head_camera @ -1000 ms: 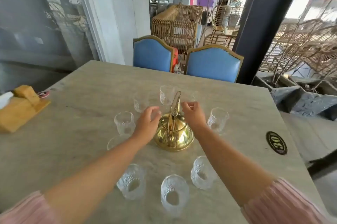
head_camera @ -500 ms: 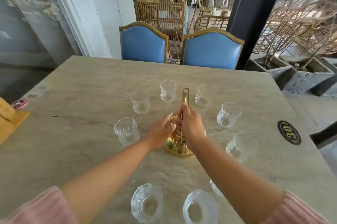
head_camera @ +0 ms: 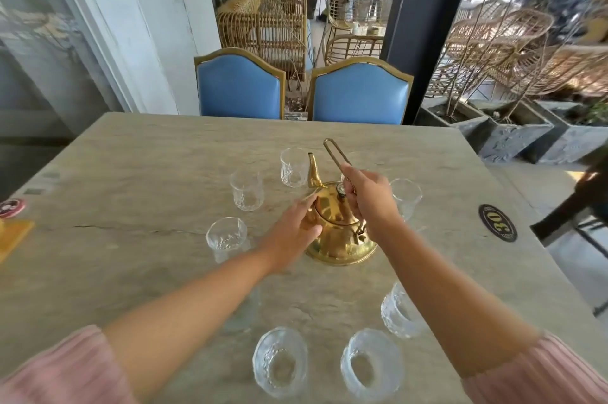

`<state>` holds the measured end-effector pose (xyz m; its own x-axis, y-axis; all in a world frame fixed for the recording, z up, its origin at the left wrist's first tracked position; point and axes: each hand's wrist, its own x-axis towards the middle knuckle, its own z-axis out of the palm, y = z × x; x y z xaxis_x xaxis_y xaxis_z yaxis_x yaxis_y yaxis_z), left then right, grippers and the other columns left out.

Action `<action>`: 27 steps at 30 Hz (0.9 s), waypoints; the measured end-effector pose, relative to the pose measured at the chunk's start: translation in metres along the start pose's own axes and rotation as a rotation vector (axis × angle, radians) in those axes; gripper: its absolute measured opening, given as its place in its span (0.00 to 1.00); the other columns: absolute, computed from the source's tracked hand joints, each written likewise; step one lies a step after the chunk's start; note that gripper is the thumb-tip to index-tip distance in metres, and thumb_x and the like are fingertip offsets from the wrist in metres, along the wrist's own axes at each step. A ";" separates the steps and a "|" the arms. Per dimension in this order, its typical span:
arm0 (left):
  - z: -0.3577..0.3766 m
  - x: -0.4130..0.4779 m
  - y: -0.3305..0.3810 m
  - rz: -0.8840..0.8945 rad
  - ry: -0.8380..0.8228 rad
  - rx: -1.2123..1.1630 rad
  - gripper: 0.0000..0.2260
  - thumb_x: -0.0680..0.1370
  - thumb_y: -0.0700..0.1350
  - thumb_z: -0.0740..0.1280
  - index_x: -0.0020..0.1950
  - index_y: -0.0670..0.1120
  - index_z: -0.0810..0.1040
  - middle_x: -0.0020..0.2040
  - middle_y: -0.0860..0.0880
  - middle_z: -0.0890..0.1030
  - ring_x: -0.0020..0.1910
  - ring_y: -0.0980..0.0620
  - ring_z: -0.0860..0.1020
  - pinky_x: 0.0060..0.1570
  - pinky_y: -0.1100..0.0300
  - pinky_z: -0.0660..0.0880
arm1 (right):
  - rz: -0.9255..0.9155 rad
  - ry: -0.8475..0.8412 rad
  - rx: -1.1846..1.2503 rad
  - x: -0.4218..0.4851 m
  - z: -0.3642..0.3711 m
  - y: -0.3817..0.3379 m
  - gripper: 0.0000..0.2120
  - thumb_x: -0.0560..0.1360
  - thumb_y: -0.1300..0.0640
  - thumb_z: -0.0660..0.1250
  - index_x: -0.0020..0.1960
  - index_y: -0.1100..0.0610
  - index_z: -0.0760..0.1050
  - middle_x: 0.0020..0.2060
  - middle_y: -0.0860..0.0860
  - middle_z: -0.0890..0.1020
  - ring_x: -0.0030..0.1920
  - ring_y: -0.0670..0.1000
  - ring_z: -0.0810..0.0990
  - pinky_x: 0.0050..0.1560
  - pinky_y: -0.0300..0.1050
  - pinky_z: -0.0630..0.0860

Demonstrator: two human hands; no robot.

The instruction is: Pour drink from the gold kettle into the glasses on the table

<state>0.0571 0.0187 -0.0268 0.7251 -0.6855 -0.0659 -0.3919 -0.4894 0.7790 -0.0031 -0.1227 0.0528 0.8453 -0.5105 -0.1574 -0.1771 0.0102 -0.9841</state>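
The gold kettle [head_camera: 339, 232] stands on the stone table [head_camera: 138, 173], its spout pointing away from me toward a far glass [head_camera: 293, 166]. My right hand [head_camera: 371, 203] is closed around the kettle's tall wire handle, which leans back to the left above it. My left hand [head_camera: 292, 232] lies flat against the kettle's left side, fingers apart. Several clear glasses ring the kettle, among them one at the left [head_camera: 227, 236], one at the right [head_camera: 406, 196] and two near me [head_camera: 279, 361] [head_camera: 371, 364]. All the glasses look empty.
Two blue chairs [head_camera: 240, 87] [head_camera: 360, 94] stand at the table's far edge. A black number disc [head_camera: 497, 222] lies on the right of the table, and a wooden holder's corner [head_camera: 13, 236] shows at the left edge. Stone planters [head_camera: 513, 130] stand to the right.
My right hand has closed on the handle and the kettle has turned, so its spout now shows pointing away. My left hand has settled on the kettle's side. The view has tilted up.
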 end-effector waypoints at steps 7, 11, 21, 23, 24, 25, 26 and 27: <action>-0.007 -0.031 0.049 0.196 0.242 0.012 0.26 0.79 0.57 0.57 0.76 0.58 0.53 0.77 0.51 0.59 0.75 0.54 0.56 0.74 0.47 0.56 | -0.128 -0.065 -0.027 -0.044 -0.033 -0.062 0.20 0.77 0.52 0.64 0.28 0.55 0.65 0.18 0.47 0.64 0.19 0.47 0.59 0.20 0.38 0.59; 0.004 -0.059 0.081 0.247 0.272 0.043 0.27 0.79 0.60 0.56 0.76 0.57 0.53 0.78 0.50 0.56 0.77 0.54 0.53 0.74 0.47 0.55 | -0.114 -0.092 0.027 -0.075 -0.059 -0.075 0.20 0.76 0.52 0.65 0.28 0.54 0.65 0.20 0.48 0.63 0.20 0.47 0.57 0.18 0.37 0.57; 0.092 -0.159 0.167 0.212 0.393 0.010 0.28 0.79 0.56 0.60 0.77 0.51 0.55 0.75 0.52 0.61 0.71 0.60 0.59 0.69 0.62 0.57 | -0.081 -0.271 -0.066 -0.171 -0.145 -0.063 0.19 0.77 0.51 0.65 0.29 0.54 0.65 0.18 0.46 0.62 0.19 0.46 0.56 0.20 0.37 0.53; 0.111 -0.178 0.176 0.193 0.361 0.046 0.28 0.79 0.55 0.60 0.77 0.51 0.54 0.76 0.52 0.60 0.71 0.60 0.58 0.69 0.63 0.56 | -0.052 -0.305 -0.086 -0.185 -0.160 -0.057 0.20 0.76 0.52 0.65 0.29 0.54 0.65 0.17 0.45 0.62 0.18 0.46 0.56 0.20 0.36 0.53; 0.119 -0.186 0.179 0.194 0.343 0.083 0.28 0.79 0.55 0.59 0.77 0.51 0.54 0.76 0.52 0.59 0.73 0.59 0.57 0.70 0.63 0.55 | -0.038 -0.323 -0.094 -0.191 -0.166 -0.054 0.20 0.76 0.52 0.65 0.29 0.54 0.65 0.17 0.45 0.62 0.18 0.45 0.56 0.19 0.36 0.53; 0.127 -0.194 0.183 0.200 0.325 0.113 0.28 0.79 0.56 0.59 0.77 0.51 0.54 0.77 0.52 0.58 0.74 0.57 0.57 0.71 0.61 0.55 | -0.028 -0.343 -0.102 -0.198 -0.172 -0.050 0.20 0.76 0.52 0.65 0.29 0.54 0.65 0.17 0.45 0.62 0.18 0.45 0.56 0.19 0.35 0.53; 0.134 -0.201 0.185 0.212 0.309 0.133 0.28 0.79 0.57 0.58 0.77 0.52 0.54 0.77 0.52 0.58 0.75 0.55 0.56 0.72 0.60 0.56 | -0.021 -0.361 -0.113 -0.203 -0.177 -0.047 0.20 0.76 0.52 0.65 0.29 0.54 0.65 0.17 0.45 0.62 0.17 0.45 0.56 0.18 0.35 0.53; 0.141 -0.207 0.187 0.223 0.298 0.142 0.28 0.79 0.58 0.58 0.76 0.53 0.54 0.78 0.51 0.57 0.76 0.55 0.55 0.72 0.58 0.56 | -0.016 -0.373 -0.126 -0.209 -0.182 -0.043 0.20 0.76 0.52 0.65 0.29 0.54 0.65 0.17 0.45 0.62 0.17 0.45 0.56 0.18 0.34 0.53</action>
<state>-0.2464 -0.0070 0.0442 0.7378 -0.6070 0.2954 -0.6177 -0.4304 0.6582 -0.2635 -0.1730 0.1432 0.9695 -0.1618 -0.1843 -0.2036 -0.1124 -0.9726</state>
